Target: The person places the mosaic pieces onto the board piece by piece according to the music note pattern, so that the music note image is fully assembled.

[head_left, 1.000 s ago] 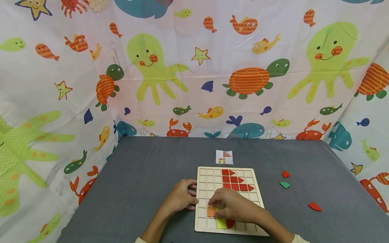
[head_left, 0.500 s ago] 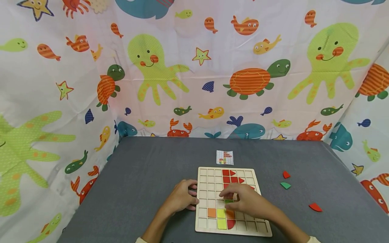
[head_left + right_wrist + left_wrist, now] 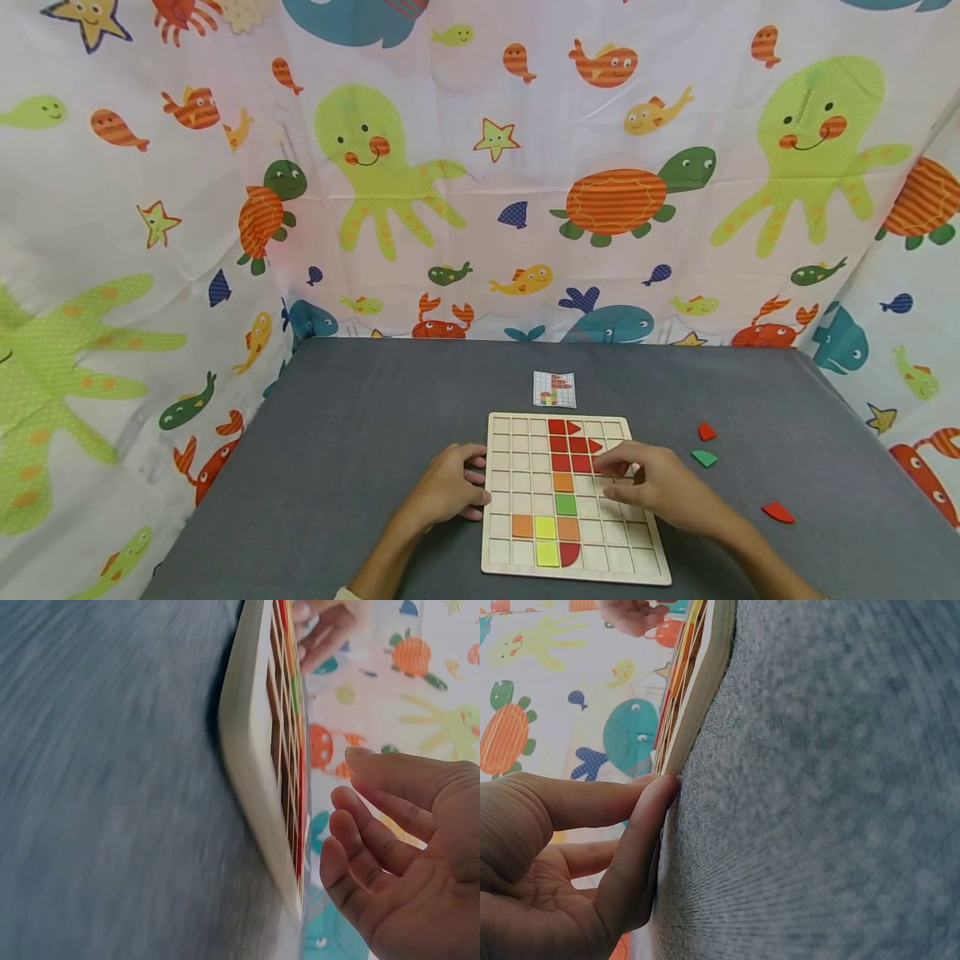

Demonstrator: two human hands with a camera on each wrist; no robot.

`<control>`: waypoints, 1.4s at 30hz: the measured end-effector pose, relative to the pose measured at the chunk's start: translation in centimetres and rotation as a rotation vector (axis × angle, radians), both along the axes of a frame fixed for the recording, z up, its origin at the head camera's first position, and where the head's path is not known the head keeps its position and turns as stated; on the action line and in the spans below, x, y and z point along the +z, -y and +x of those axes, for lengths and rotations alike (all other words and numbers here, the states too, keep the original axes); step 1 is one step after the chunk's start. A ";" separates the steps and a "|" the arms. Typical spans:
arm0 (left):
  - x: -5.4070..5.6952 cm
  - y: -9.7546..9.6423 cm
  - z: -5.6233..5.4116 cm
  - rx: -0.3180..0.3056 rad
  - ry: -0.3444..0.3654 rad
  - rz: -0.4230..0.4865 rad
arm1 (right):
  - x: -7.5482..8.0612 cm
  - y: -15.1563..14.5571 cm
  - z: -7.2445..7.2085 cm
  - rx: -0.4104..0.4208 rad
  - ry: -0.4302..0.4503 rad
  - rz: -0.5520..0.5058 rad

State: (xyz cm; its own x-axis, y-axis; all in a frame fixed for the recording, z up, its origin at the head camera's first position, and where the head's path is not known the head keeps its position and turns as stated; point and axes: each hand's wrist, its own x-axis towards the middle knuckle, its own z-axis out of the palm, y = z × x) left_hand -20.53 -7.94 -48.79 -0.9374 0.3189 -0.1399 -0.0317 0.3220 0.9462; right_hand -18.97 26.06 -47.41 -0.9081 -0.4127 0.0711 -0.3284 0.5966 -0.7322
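A pale wooden grid board lies on the grey table in the head view. Several coloured tiles fill some of its cells, among them a green square tile, a yellow square tile and a dark red rounded tile. My left hand rests its fingertips against the board's left edge; the left wrist view shows them touching the wooden rim. Over the right part of the board hovers my right hand, fingers loosely bent and holding nothing. It covers part of the third red row.
Behind the board lies a small printed pattern card. To the right are a loose red piece, a green piece and another red piece. A curtain with sea animals hangs behind the table.
My right hand has moved right, away from the lower left cells, uncovering the orange, yellow and green tiles. My left hand has stayed at the board's edge.
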 end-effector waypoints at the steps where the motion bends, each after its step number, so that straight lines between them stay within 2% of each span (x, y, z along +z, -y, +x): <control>1: 0.0 0.0 0.0 0.000 -0.001 0.000 | 0.0 -0.4 0.0 -0.015 0.006 0.002; 7: -0.1 0.0 0.0 0.000 -0.006 0.002 | 0.1 -2.7 0.2 -0.113 0.031 0.012; 12: -0.2 0.0 -0.1 0.004 0.003 0.000 | 0.0 -4.6 0.3 -0.194 0.019 0.004; 21: -0.1 0.1 -0.1 0.002 0.002 -0.002 | -0.3 -7.6 0.1 -0.296 -0.072 0.085; 25: 0.0 0.0 0.0 0.004 0.001 -0.003 | -0.6 -8.8 -0.1 -0.312 -0.061 0.113; 33: -0.2 0.1 0.0 0.000 -0.005 -0.003 | -1.0 -10.9 -0.4 -0.338 0.020 0.150; 42: -0.3 0.1 0.0 -0.005 -0.012 -0.009 | -1.0 -12.1 -0.6 -0.322 0.054 0.198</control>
State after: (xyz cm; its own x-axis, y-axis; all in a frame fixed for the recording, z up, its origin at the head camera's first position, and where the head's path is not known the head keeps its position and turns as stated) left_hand -20.56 -8.01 -49.05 -0.9374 0.3223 -0.1317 -0.0187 0.3309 0.9435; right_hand -19.56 38.21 -48.39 -0.9937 -0.1069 -0.0329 -0.0656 0.7949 -0.6031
